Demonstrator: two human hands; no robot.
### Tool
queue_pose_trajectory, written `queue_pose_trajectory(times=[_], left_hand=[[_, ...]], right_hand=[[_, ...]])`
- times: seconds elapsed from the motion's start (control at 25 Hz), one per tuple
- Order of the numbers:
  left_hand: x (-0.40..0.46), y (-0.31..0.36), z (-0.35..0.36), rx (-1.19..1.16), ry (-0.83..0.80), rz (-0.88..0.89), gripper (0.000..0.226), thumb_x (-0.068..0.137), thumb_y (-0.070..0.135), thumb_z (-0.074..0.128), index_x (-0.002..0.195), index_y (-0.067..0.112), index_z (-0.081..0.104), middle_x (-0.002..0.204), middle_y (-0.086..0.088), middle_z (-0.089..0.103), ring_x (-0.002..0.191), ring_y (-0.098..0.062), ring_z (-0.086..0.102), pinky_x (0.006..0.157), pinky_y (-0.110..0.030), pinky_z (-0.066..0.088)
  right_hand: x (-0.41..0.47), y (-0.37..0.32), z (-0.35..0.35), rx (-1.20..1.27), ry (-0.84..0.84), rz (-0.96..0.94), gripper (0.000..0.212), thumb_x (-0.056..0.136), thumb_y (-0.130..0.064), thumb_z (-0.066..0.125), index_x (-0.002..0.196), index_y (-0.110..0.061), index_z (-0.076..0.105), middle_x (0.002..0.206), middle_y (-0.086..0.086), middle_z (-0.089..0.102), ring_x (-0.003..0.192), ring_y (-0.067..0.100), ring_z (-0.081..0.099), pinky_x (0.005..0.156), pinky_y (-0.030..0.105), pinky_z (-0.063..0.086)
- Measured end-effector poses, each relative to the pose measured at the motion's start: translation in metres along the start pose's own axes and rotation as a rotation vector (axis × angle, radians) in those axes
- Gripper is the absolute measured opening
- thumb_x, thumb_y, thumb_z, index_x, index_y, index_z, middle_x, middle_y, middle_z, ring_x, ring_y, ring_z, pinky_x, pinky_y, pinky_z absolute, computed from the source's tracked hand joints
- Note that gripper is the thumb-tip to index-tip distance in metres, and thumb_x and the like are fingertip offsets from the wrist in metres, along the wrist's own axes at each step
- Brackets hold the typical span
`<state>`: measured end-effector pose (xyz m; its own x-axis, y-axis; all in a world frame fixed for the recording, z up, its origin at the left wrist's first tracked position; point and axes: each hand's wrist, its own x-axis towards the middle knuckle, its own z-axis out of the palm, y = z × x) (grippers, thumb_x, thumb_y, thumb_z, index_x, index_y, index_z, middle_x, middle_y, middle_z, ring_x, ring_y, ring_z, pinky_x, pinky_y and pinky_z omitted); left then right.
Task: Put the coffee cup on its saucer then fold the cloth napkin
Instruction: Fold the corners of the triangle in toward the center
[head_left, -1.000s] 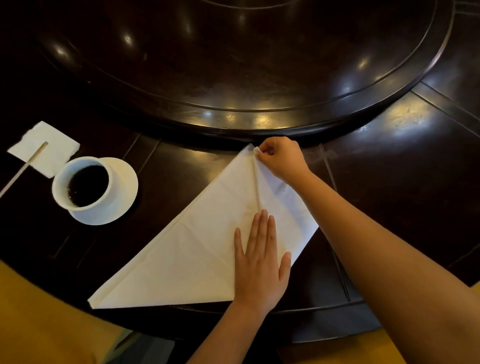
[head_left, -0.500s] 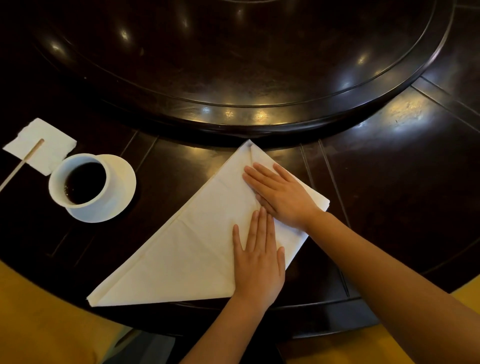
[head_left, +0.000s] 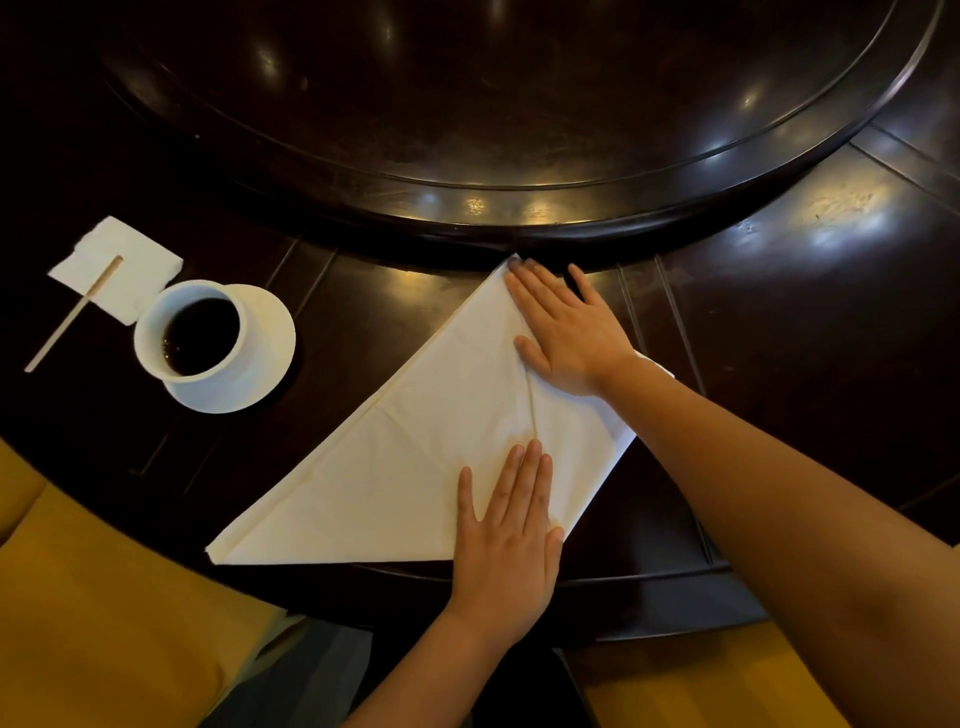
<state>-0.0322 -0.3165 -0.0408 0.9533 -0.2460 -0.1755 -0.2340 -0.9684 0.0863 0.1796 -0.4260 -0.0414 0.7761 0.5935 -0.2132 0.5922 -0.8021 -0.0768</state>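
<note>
A white cloth napkin (head_left: 415, 457) lies on the dark table as a triangle, with its right corner folded in to the top point. My right hand (head_left: 566, 332) rests flat on that folded flap near the top corner, fingers spread. My left hand (head_left: 506, 530) lies flat on the napkin's lower edge beside the centre crease. At the left, a white coffee cup (head_left: 189, 332) full of dark coffee stands on its white saucer (head_left: 265, 338).
A small white paper napkin (head_left: 130, 260) with a wooden stir stick (head_left: 72, 317) on it lies left of the cup. A large dark raised turntable (head_left: 519, 104) fills the far side of the table. Yellow seat cushions (head_left: 104, 597) sit below the table's near edge.
My right hand let go of the pinched corner at the top point, flattened on the folded flap, and slid up towards the top corner. My left hand stayed pressed in place.
</note>
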Motion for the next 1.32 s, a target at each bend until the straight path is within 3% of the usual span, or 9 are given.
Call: queue_pose_trajectory(times=[0.24,0.4,0.68,0.92,1.04,1.12,1.32], left_hand=[[0.001,0.0,-0.003,-0.079,0.015,-0.006,0.075,0.083,0.048,0.052,0.142,0.008,0.028,0.149,-0.011,0.029,0.138,-0.026,0.027,0.104,-0.061,0.021],[0.001,0.0,-0.004,-0.097,0.018,-0.011,0.07,0.087,0.047,0.045,0.142,0.009,0.025,0.149,-0.01,0.029,0.138,-0.026,0.026,0.105,-0.061,0.022],[-0.001,-0.004,-0.008,-0.087,-0.052,0.003,0.077,0.086,0.049,0.05,0.145,0.009,0.021,0.152,-0.009,0.024,0.14,-0.024,0.019,0.106,-0.058,0.021],[-0.005,-0.011,-0.004,-0.107,-0.048,0.04,0.068,0.088,0.052,0.035,0.148,0.027,0.015,0.156,-0.006,0.015,0.143,-0.027,0.009,0.108,-0.058,0.01],[-0.008,-0.013,-0.004,-0.081,-0.04,0.029,0.068,0.089,0.054,0.029,0.148,0.026,0.012,0.156,-0.008,0.013,0.143,-0.027,0.008,0.108,-0.06,0.01],[-0.011,-0.024,-0.004,-0.114,-0.008,-0.078,0.067,0.089,0.051,0.025,0.148,0.022,0.015,0.155,-0.009,0.017,0.142,-0.027,0.014,0.106,-0.061,0.014],[-0.042,-0.089,-0.004,-0.094,-0.001,-0.302,0.062,0.09,0.042,0.024,0.146,0.017,0.021,0.153,-0.012,0.023,0.14,-0.03,0.02,0.106,-0.063,0.017]], right_hand=[[-0.081,-0.038,0.011,0.115,0.175,-0.006,0.063,0.096,-0.049,0.02,0.148,-0.015,0.007,0.156,0.004,0.005,0.143,0.018,-0.003,0.114,0.047,-0.01],[-0.142,-0.048,0.04,0.04,0.054,-0.065,0.064,0.096,-0.05,0.02,0.148,-0.015,0.008,0.156,0.005,0.01,0.144,0.018,-0.002,0.116,0.044,0.001],[-0.124,0.005,0.03,-0.006,-0.004,-0.043,0.079,0.085,-0.074,0.019,0.147,-0.031,-0.004,0.157,0.005,-0.003,0.143,0.019,-0.009,0.114,0.039,-0.009],[-0.106,0.036,0.018,-0.079,-0.017,0.056,0.072,0.088,-0.068,0.009,0.146,-0.029,-0.011,0.157,-0.001,-0.004,0.142,0.016,-0.01,0.113,0.042,-0.015],[-0.109,0.014,0.015,-0.055,0.038,0.169,0.069,0.09,-0.065,0.008,0.146,-0.029,-0.008,0.157,0.001,-0.007,0.142,0.018,-0.013,0.111,0.049,-0.016],[-0.107,-0.02,0.012,0.015,0.102,0.179,0.066,0.091,-0.061,0.012,0.147,-0.029,-0.003,0.156,0.003,-0.006,0.143,0.021,-0.01,0.112,0.052,-0.011],[-0.084,-0.119,0.019,0.117,0.055,-0.078,0.063,0.092,-0.06,0.01,0.146,-0.032,-0.003,0.156,-0.001,-0.009,0.142,0.021,-0.013,0.112,0.05,-0.013]])
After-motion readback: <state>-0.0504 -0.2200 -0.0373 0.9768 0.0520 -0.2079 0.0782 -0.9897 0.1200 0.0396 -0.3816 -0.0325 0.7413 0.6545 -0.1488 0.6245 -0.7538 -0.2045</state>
